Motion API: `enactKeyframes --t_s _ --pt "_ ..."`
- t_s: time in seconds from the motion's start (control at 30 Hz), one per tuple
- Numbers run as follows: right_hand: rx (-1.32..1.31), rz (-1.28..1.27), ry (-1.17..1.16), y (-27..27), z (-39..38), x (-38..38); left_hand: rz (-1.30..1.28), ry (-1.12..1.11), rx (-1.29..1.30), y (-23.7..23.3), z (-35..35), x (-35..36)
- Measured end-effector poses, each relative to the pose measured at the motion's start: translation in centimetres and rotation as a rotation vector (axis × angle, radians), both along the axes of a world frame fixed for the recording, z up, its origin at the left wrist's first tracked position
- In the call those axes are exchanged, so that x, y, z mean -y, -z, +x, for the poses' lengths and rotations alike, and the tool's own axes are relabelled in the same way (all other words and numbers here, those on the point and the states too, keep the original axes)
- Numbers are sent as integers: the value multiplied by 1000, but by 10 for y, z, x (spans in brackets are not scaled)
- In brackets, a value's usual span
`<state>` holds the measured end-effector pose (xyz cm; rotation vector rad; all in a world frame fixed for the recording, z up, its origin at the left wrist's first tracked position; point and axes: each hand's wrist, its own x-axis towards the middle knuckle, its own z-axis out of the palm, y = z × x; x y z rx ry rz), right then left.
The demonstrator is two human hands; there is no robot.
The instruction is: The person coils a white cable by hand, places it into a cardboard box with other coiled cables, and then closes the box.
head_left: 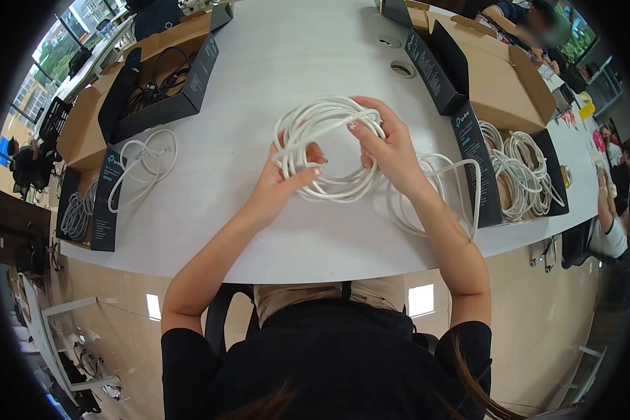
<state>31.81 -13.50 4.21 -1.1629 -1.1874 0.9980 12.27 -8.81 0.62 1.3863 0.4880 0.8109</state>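
Note:
A thick coil of white cable [329,189] is held up over the middle of the white table. My left hand [287,175] grips the coil's left side, with fingers through the loop and thumb across the strands near the cable's end. On the right side, my right hand [385,143] is closed round the coil, thumb and fingers pinching the strands. Beside my right forearm, a looser white cable [474,189] lies in wide loops on the table. Another loosely looped white cable [150,164] lies at the left, next to a black box.
At the right, an open black box [477,164] holds coiled white cables [521,175]. A left box [105,210] holds grey cable [79,213]; one behind it [199,84] holds black cables [162,82]. Another open box [427,70] stands back right. People sit beyond the table.

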Motion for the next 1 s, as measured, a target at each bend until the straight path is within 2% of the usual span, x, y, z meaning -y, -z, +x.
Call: enactKeyframes --t_s 0.03,0.13,0.23,0.33,0.43,0.63,0.73,0.83,0.93,1.0 --pt "55 6 15 0 3 0 -49 67 -41 -3 -1 2" --pt "72 0 19 1 6 1 -168 59 -69 -20 -5 5" --pt "216 -9 37 -2 -1 5 254 -126 -19 -10 -5 -6" --pt "265 -46 2 1 -5 6 387 -22 -174 -23 -16 -11" --pt "397 -35 24 1 -7 7 644 342 -395 -32 -29 -9" --pt "530 -30 -23 -7 -16 12 333 202 -284 -33 -19 1" --pt "561 158 -12 0 -13 10 326 186 -294 -40 -16 3" --pt "571 102 -59 -5 -8 10 378 163 -237 -34 -16 1" --pt "648 52 -91 -14 -5 11 343 140 -308 -38 -16 1" --pt "615 166 -131 -6 -3 10 268 160 -330 -34 -18 -1"
